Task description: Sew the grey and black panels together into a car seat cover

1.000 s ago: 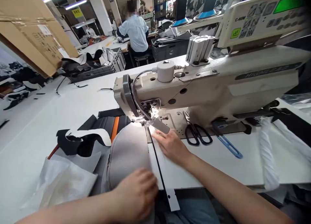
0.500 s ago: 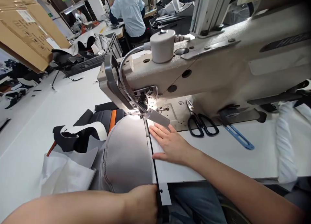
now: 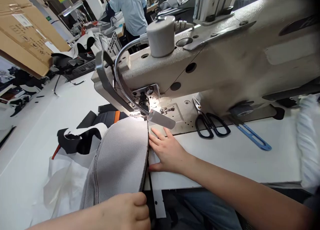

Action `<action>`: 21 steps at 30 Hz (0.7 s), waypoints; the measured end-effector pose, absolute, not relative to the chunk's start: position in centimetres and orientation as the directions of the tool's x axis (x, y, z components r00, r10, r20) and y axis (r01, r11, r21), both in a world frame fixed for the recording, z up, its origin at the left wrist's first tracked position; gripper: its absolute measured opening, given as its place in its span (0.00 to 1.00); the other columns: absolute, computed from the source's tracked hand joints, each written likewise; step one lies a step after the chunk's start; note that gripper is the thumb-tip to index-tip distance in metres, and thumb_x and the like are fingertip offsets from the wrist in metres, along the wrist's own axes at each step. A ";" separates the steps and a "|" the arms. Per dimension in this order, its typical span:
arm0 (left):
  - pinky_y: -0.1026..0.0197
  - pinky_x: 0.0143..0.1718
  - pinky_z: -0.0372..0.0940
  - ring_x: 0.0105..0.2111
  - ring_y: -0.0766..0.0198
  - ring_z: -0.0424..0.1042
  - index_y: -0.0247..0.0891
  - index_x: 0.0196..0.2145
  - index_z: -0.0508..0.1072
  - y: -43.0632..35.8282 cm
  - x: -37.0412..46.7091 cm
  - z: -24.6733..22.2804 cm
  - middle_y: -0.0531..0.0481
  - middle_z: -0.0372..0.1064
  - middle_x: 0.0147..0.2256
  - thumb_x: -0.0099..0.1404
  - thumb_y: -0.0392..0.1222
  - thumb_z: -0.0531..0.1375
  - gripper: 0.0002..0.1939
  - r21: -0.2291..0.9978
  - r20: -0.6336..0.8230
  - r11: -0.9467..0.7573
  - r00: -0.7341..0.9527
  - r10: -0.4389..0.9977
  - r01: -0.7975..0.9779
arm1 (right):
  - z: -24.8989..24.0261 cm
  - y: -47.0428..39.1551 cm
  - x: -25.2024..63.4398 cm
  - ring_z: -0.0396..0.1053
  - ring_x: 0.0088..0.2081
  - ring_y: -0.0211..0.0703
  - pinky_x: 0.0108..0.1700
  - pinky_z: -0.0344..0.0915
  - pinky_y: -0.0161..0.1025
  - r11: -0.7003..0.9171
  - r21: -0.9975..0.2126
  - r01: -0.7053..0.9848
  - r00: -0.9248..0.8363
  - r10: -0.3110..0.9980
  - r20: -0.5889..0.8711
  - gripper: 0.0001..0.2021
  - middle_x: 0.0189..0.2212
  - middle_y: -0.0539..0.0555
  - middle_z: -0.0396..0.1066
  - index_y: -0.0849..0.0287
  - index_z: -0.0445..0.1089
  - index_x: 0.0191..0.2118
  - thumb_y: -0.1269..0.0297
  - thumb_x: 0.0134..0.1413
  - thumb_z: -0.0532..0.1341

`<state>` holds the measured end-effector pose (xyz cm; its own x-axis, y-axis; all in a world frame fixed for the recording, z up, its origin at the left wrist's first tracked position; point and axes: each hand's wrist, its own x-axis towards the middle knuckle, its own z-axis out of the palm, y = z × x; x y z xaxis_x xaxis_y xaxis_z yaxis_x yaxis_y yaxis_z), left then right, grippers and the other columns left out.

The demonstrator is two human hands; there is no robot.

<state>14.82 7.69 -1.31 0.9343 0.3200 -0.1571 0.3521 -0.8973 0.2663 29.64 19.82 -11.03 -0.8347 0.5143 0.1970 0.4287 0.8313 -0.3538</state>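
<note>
- Centrally, a grey fabric panel (image 3: 120,160) lies on the white desk (image 3: 225,156), its far edge under the needle area of the sewing machine (image 3: 200,63).
- The left hand (image 3: 125,211) has its grip curled closed on the panel's near edge.
- The right hand (image 3: 167,151) lies flat with fingers spread, pressing the white strip (image 3: 156,180) just beside the panel's right edge.
- A lamp on a gooseneck (image 3: 122,80) lights the seam.
- Black scissors (image 3: 210,121) and a blue tool (image 3: 252,136) lie on the desk to the right, clear of the hands.
- Black, white and orange pieces (image 3: 87,130) are piled left of the panel.
- Behind, a person in a light blue shirt (image 3: 130,10) sits facing away; cardboard boxes (image 3: 22,33) stand at far left.
</note>
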 end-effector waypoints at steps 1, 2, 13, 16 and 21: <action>0.62 0.40 0.63 0.31 0.65 0.67 0.38 0.33 0.72 8.6 14.7 -1.0 0.50 0.72 0.30 0.64 0.35 0.54 0.07 0.253 -0.178 -0.881 0.915 0.363 0.399 | -11.1 19.9 29.8 0.47 0.63 0.65 0.59 0.46 0.66 0.832 -0.352 0.429 -0.837 0.513 0.192 0.43 0.61 0.65 0.56 0.66 0.60 0.60 0.36 0.46 0.60; 0.61 0.47 0.61 0.40 0.63 0.69 0.39 0.40 0.73 9.7 14.4 -0.6 0.48 0.73 0.39 0.65 0.38 0.52 0.11 0.212 -0.198 -0.854 0.877 0.439 0.475 | -11.1 20.0 29.9 0.47 0.64 0.65 0.59 0.47 0.65 0.829 -0.349 0.437 -0.834 0.519 0.188 0.41 0.61 0.65 0.56 0.65 0.61 0.60 0.38 0.46 0.60; 0.45 0.42 0.60 0.46 0.47 0.65 0.45 0.57 0.64 18.3 12.4 -2.5 0.40 0.67 0.47 0.70 0.46 0.46 0.21 -0.422 -0.150 -0.234 0.187 0.971 0.876 | -11.9 19.1 30.1 0.52 0.61 0.63 0.59 0.47 0.66 0.830 -0.376 0.411 -0.797 0.528 0.293 0.30 0.58 0.65 0.61 0.67 0.66 0.55 0.51 0.49 0.62; 0.44 0.43 0.58 0.42 0.48 0.66 0.44 0.59 0.63 17.5 12.8 -3.6 0.41 0.69 0.40 0.69 0.48 0.46 0.23 -0.420 -0.129 -0.204 0.164 0.978 0.885 | -12.1 18.9 30.3 0.51 0.62 0.64 0.59 0.46 0.66 0.830 -0.387 0.402 -0.795 0.526 0.301 0.30 0.57 0.65 0.62 0.67 0.65 0.55 0.51 0.49 0.61; 0.46 0.46 0.58 0.44 0.50 0.65 0.45 0.60 0.61 16.8 12.2 -5.4 0.40 0.67 0.44 0.69 0.48 0.45 0.24 -0.336 -0.136 -0.182 0.143 0.980 0.924 | -12.1 17.9 30.6 0.54 0.60 0.61 0.61 0.47 0.61 0.855 -0.364 0.368 -0.792 0.494 0.359 0.26 0.55 0.66 0.64 0.68 0.66 0.53 0.56 0.51 0.60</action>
<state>12.16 16.80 -5.38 0.1433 0.9803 -0.1360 0.9241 -0.1817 -0.3361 30.55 17.88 -12.12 -0.7922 0.4938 0.3585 0.3685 0.8554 -0.3640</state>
